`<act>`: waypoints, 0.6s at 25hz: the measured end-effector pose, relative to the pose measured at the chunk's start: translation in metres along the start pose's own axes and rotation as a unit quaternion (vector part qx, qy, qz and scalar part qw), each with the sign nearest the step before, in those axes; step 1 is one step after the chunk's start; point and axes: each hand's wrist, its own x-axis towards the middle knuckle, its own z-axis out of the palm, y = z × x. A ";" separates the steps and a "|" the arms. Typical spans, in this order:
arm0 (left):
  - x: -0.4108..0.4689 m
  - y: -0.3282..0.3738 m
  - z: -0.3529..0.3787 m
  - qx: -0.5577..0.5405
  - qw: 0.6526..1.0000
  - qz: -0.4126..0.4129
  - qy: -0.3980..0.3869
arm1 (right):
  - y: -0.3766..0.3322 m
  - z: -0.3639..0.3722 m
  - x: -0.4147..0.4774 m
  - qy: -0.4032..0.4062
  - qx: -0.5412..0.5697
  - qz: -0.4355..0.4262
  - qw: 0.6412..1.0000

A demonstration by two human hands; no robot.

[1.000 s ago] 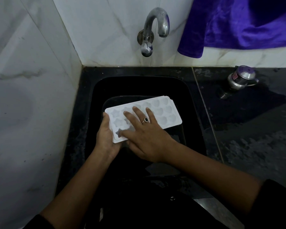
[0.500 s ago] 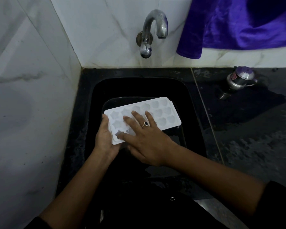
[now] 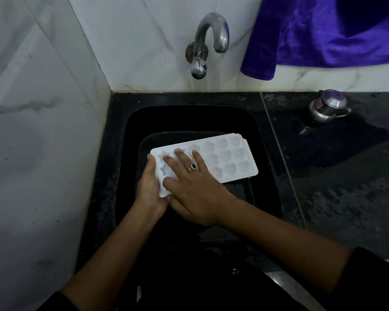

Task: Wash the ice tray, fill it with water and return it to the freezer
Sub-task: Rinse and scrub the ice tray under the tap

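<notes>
1. Ice tray [image 3: 222,158], one: white, three rows of moulds, over the one black sink [image 3: 189,118].
2. Left hand [image 3: 149,187], one: grips the tray's left end.
3. Right hand [image 3: 193,189], one: fingers straight, flat on the moulds (one ring [image 3: 192,167] worn).
4. Tap [image 3: 208,41], one: far wall.

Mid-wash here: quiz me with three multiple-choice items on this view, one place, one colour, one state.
1. Where is the ice tray? A over the sink; B on the counter; C in a freezer.
2. What colour is the hanging cloth? A green; B purple; C white.
3. The tap is: A running; B covered by cloth; C showing no stream.
Answers: 1 A, the sink lies beneath it; 2 B, its folds are purple; 3 C, nothing falls from it.
</notes>
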 end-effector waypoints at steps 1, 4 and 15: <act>0.001 0.001 -0.002 0.000 1.000 -0.002 -0.002 | -0.001 0.002 -0.001 0.000 -0.003 -0.008 1.000; 0.002 0.013 -0.013 -0.004 1.000 0.011 -0.003 | 0.016 0.003 -0.017 -0.009 -0.012 -0.020 1.000; 0.008 0.036 -0.046 0.032 0.998 0.045 0.023 | 0.096 0.009 -0.065 -0.032 -0.054 0.091 0.994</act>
